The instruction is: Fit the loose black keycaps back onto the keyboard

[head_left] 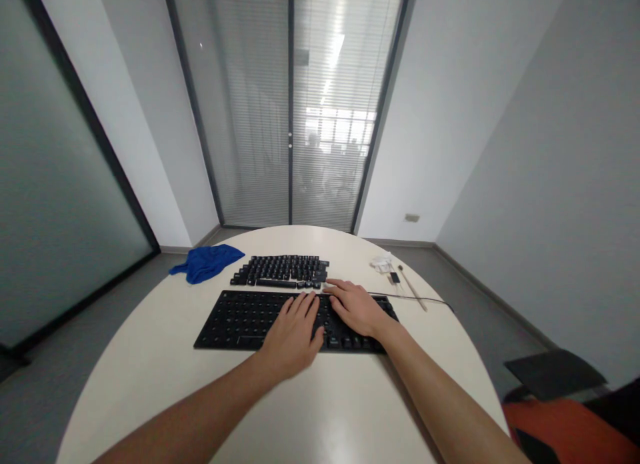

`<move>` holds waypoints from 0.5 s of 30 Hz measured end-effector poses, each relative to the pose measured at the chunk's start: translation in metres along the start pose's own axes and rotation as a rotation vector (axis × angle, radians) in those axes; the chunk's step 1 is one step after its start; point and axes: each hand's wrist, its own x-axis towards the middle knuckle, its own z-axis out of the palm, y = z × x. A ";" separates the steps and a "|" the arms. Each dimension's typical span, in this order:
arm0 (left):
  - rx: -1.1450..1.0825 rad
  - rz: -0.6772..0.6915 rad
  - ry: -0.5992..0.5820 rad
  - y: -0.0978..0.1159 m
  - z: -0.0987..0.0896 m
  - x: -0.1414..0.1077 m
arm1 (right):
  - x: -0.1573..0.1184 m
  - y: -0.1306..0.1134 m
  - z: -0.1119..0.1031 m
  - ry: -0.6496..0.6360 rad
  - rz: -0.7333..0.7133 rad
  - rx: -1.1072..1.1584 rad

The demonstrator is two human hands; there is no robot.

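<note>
A black keyboard [220, 327] lies on the round table, its left part showing bare key positions and its right part still bearing keys. My left hand [293, 337] rests over the keyboard's middle, fingers stretched forward and thumb apart, holding nothing I can see. My right hand [356, 309] reaches across the keyboard's right part from the right. Its fingers are extended and slightly spread, with the fingertips beside the lower right corner of the loose keycaps [285, 268]. Those black keycaps stand in rows just behind the keyboard.
A blue cloth [207, 263] lies crumpled at the back left of the white table [150, 384]. At the right are a crumpled white tissue [381, 261], a small black piece [395, 277], a thin stick [413, 289] and a cable [425, 298]. A red-seated chair [565, 431] stands lower right.
</note>
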 end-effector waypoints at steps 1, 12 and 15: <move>0.003 0.000 0.000 0.000 0.000 0.000 | 0.002 -0.002 0.000 -0.011 0.000 -0.027; -0.004 -0.003 -0.005 0.000 -0.001 0.000 | 0.017 -0.012 0.010 -0.027 -0.009 -0.055; -0.012 0.001 0.000 0.000 -0.001 0.000 | 0.017 -0.010 0.012 -0.008 0.005 -0.041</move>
